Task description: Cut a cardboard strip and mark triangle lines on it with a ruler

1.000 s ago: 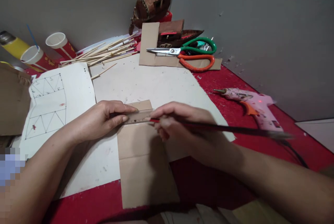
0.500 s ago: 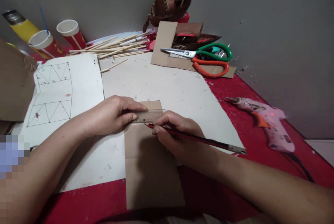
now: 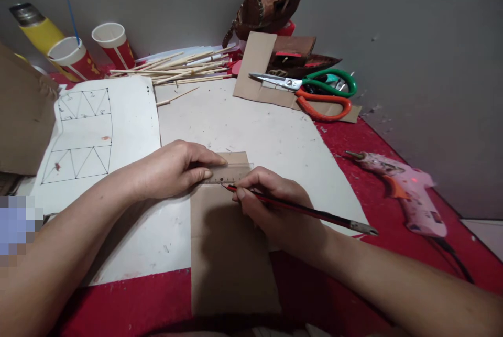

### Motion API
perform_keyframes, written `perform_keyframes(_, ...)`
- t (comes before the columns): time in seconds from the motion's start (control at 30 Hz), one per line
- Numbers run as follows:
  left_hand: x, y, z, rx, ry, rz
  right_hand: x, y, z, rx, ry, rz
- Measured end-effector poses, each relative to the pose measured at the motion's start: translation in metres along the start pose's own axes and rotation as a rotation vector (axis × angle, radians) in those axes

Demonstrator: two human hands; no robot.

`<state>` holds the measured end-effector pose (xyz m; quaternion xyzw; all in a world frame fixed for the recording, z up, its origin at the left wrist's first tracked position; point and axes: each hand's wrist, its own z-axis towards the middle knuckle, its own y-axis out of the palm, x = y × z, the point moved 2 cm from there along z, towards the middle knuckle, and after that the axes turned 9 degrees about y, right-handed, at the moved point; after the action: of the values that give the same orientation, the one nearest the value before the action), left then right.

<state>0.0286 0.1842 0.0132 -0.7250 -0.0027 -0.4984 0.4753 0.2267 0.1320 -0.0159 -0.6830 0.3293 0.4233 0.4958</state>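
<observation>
A clear ruler [image 3: 232, 173] lies across a strip of brown cardboard [image 3: 231, 258]. My left hand [image 3: 178, 169] holds the ruler down near its left end, thumb and fingers closed on it. In my right hand [image 3: 277, 203] is a red and black pencil [image 3: 314, 211], gripped close to its point. The tip meets the ruler's lower edge, about midway along. The pencil's back end slants down to the right. Beneath the cardboard is a large white sheet [image 3: 196, 122], and my right hand covers the ruler's right end in part.
A paper with drawn triangles [image 3: 129, 117] lies at left. Thin wooden sticks [image 3: 184, 71], paper cups [image 3: 113, 46] and a yellow bottle [image 3: 43, 33] are at the back. Scissors [image 3: 293, 84] rest on L-shaped cardboard [image 3: 255, 59]. A pink glue gun [image 3: 416, 195] lies right on the red table [image 3: 133, 300].
The whole view has shifted slightly, so most things appear a little further right. Both hands keep their hold on the ruler and the pencil, and the pencil tip stays at the ruler's edge.
</observation>
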Motion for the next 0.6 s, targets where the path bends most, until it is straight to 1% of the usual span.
perform_keyframes(0.33,-0.0013,-0.0011,0.001,0.002,-0.001,0.02,-0.0004,-0.0007,0.0006,-0.012,-0.05,-0.046)
perform_keyframes(0.47,-0.001,-0.0007,0.001,0.001,-0.012,0.013,-0.0006,-0.0012,0.0007,-0.019,-0.009,-0.048)
perform_keyframes(0.6,-0.0015,-0.0002,0.0005,0.008,-0.019,0.024,-0.0026,-0.0015,0.001,0.02,0.009,-0.059)
